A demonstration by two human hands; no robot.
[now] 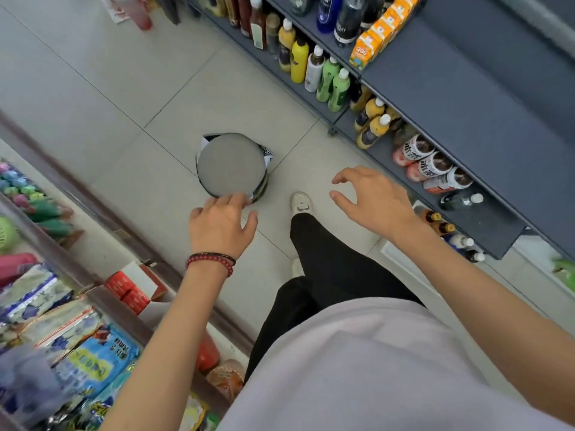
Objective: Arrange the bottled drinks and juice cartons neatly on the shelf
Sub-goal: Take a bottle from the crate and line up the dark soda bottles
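A dark grey shelf unit [460, 98] runs along the right. Its low tier holds yellow bottles [299, 60], green bottles [334, 84], yellow-and-black bottles [373, 130] and pink-labelled bottles [431, 166] lying on their sides. Orange juice cartons [378, 34] stand in a row on the tier above. My left hand [222, 223] hangs over the floor with relaxed fingers, empty, its fingertips in front of a round grey-topped stool. My right hand [375, 200] is spread and empty, a short way left of the pink-labelled bottles.
The round grey-topped stool [231, 166] stands on the tiled floor in the aisle. My leg and white shoe [301, 202] are between the hands. A snack shelf [62, 337] with packets lines the left side. Small brown bottles [438, 222] sit low at the right.
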